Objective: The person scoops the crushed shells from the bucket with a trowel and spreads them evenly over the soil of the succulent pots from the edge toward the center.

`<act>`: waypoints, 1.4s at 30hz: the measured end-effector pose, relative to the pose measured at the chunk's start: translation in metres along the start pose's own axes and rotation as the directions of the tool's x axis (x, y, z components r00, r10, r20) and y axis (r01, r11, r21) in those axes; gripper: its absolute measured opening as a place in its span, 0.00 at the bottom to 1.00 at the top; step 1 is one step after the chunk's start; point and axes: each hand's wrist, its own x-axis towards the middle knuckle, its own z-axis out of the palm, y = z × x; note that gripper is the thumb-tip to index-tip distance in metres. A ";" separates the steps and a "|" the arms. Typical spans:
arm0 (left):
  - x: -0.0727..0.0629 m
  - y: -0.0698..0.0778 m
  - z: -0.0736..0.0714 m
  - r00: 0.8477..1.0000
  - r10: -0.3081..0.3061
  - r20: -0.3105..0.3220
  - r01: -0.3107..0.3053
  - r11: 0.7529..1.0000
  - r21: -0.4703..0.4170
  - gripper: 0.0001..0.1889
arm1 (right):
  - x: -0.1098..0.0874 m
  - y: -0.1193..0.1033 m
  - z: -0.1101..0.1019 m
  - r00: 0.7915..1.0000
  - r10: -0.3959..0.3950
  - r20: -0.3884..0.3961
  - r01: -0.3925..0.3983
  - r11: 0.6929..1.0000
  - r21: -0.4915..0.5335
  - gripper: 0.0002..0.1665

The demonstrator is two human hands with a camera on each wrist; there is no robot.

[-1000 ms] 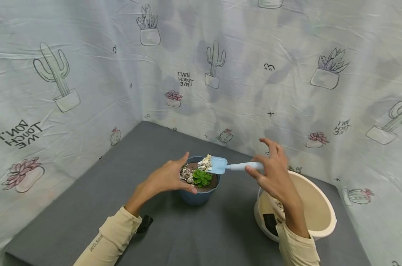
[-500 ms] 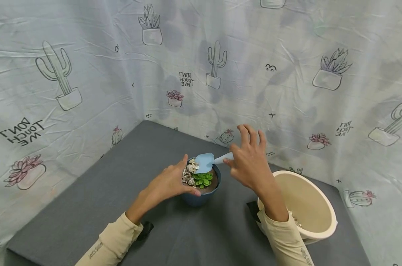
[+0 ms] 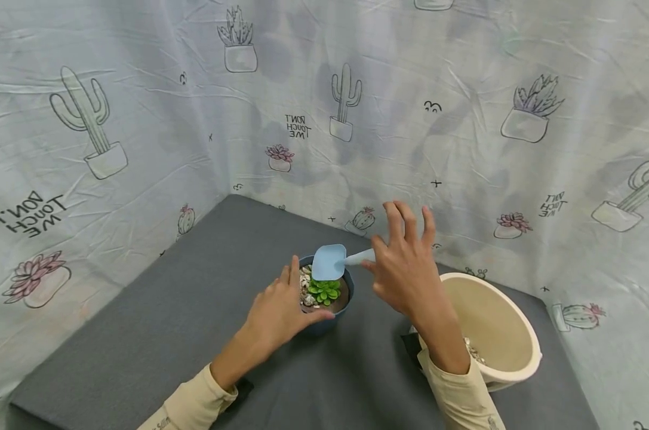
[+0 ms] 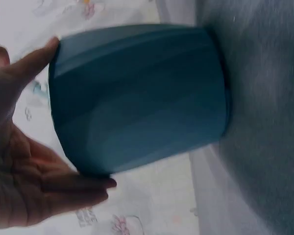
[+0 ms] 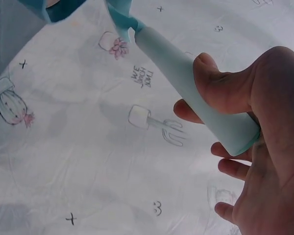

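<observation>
In the head view, a blue flower pot holds a green succulent in brown soil, with pebbles along the left side. My left hand spans the pot's rim, thumb on the near side, fingers on the left; the left wrist view shows thumb and fingertips against opposite sides. My right hand pinches the pale handle of a small light-blue shovel between thumb and index finger, the other fingers raised. The shovel's bare blade lies tilted over the far part of the pot, overlapping the succulent's leaves.
A cream bucket stands to the right behind my right forearm, with some pebbles inside. The grey tabletop meets a white curtain printed with cacti at the back and sides.
The shovel has come left over the pot and tipped, and the pebbles have left its blade. My right hand moved left with it; my left hand shifted slightly round the rim.
</observation>
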 end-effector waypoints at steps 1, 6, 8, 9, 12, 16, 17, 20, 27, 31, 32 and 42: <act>-0.003 0.003 0.003 0.998 0.013 -0.056 -0.011 0.999 0.049 0.69 | -0.002 0.002 -0.001 1.000 0.002 -0.018 -0.002 1.000 0.001 0.20; -0.019 0.023 0.014 0.970 0.043 -0.238 0.016 0.970 0.243 0.68 | -0.020 0.015 -0.007 0.989 0.067 -0.130 -0.058 0.996 0.074 0.20; -0.026 0.029 0.014 0.967 0.045 -0.250 0.025 0.963 0.270 0.68 | -0.031 0.023 -0.012 0.981 0.105 -0.163 -0.086 0.989 0.117 0.18; -0.030 0.031 0.013 0.965 0.054 -0.257 0.020 0.961 0.275 0.67 | -0.037 0.028 -0.015 0.975 0.126 -0.184 -0.101 0.985 0.140 0.18; -0.036 0.031 0.005 0.964 0.081 -0.253 -0.005 0.958 0.288 0.66 | -0.058 0.045 -0.027 0.963 0.191 -0.188 -0.154 0.969 0.195 0.18; -0.037 0.032 -0.008 0.973 0.107 -0.206 -0.051 0.965 0.257 0.63 | -0.098 0.075 -0.048 0.940 0.301 -0.161 -0.259 0.936 0.236 0.41; -0.035 0.034 -0.011 0.974 0.118 -0.193 -0.067 0.966 0.249 0.63 | -0.109 0.083 -0.053 0.931 0.336 -0.146 -0.295 0.924 0.244 0.48; -0.021 0.043 -0.014 0.971 0.179 -0.155 -0.148 0.970 0.193 0.58 | -0.141 0.108 -0.065 0.894 0.441 -0.081 -0.411 0.879 0.244 0.52; 0.022 0.092 0.014 0.862 0.492 0.125 -0.478 0.869 -0.128 0.49 | -0.184 0.132 -0.052 0.859 0.501 0.106 -0.509 0.859 0.060 0.16; 0.032 0.128 0.042 0.798 0.565 0.209 -0.513 0.819 -0.256 0.47 | -0.183 0.130 -0.024 0.942 0.318 0.111 -0.306 0.946 -0.107 0.20; 0.033 0.135 0.049 0.787 0.582 0.206 -0.530 0.808 -0.258 0.47 | -0.182 0.130 -0.018 0.959 0.264 0.099 -0.248 0.957 -0.152 0.22; 0.029 0.147 0.065 0.771 0.625 0.122 -0.604 0.779 -0.170 0.44 | -0.177 0.125 0.009 0.995 -0.045 0.085 0.068 0.955 -0.288 0.07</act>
